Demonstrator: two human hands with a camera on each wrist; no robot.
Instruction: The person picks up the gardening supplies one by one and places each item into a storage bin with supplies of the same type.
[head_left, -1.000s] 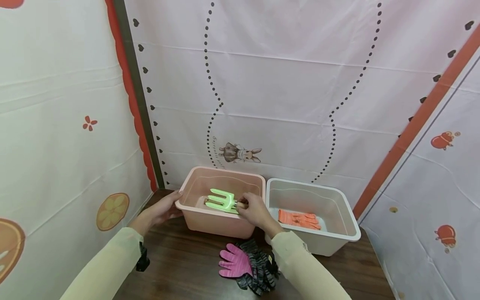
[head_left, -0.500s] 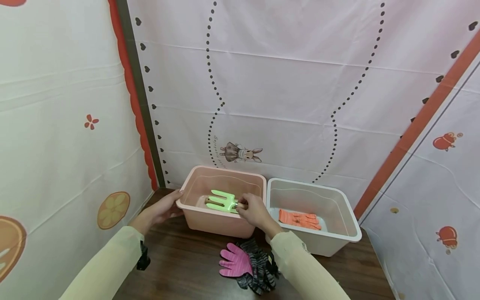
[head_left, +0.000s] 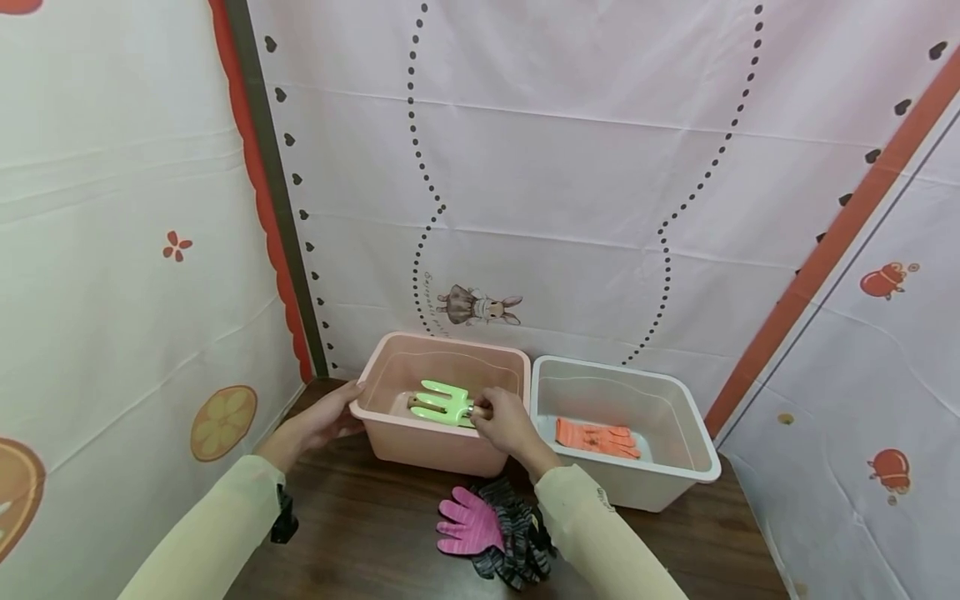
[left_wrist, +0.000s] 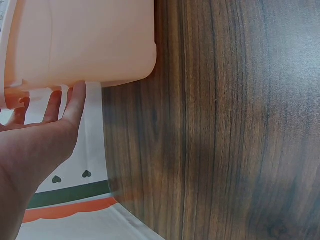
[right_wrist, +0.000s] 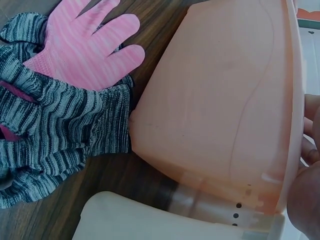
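At the left end of the pink bin [head_left: 442, 450], my left hand [head_left: 324, 419] grips the rim. In the left wrist view, the fingers of the left hand [left_wrist: 45, 140] lie against the bin's side wall. My right hand [head_left: 513, 427] reaches over the front rim and pinches the short wooden handle of a green garden hand fork [head_left: 442, 402]. The fork is inside the bin, its tines pointing left. Under the tines shows another wooden handle [head_left: 422, 404], the rest of that tool mostly covered. The right wrist view shows little of the right hand [right_wrist: 306, 200], beside the bin's rim.
A white bin [head_left: 630, 483] stands right beside the pink one, with folded orange gloves [head_left: 597, 438] inside. On the dark wooden table [head_left: 352, 533], in front of the bins, lie a pink glove [head_left: 472, 523] and black-and-grey knit gloves [head_left: 517, 533]. Printed fabric walls [head_left: 555, 183] enclose the table.
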